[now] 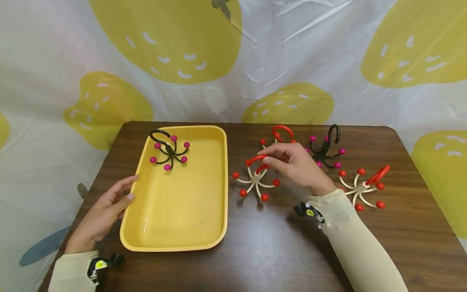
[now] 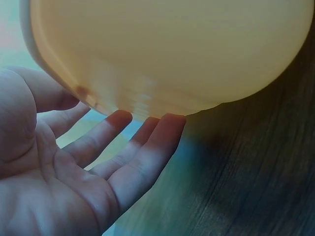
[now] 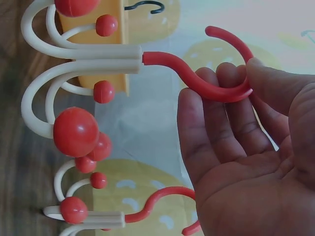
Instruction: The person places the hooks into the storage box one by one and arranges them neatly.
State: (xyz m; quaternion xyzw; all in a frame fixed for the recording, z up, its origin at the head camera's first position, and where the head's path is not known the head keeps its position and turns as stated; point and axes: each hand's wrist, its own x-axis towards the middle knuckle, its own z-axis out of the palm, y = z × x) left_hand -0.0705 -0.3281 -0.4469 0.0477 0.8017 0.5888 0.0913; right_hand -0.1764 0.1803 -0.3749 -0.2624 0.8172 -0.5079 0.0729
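My right hand point(image 1: 292, 162) pinches the red hook of a white multi-arm hook hanger point(image 1: 257, 182) with red ball tips, its arms hanging downward to the right of the yellow tray point(image 1: 223, 182). In the right wrist view, the thumb and fingers close on the curve of that red hook point(image 3: 216, 92). My left hand point(image 1: 103, 215) rests its fingertips point(image 2: 172, 123) against the outer left side of the tray, fingers loosely extended. Inside the tray, toward its back left, a black hook hanger point(image 1: 170, 151) with magenta ball tips lies with its hook over the rim.
Behind my right hand stands another red-hooked white hanger point(image 1: 282, 132), partly hidden. A black hanger point(image 1: 324, 152) with magenta tips is at the back right. One more white hanger point(image 1: 361, 188) sits near the right side of the brown table point(image 1: 266, 251). A lemon-print cloth point(image 1: 292, 61) hangs behind.
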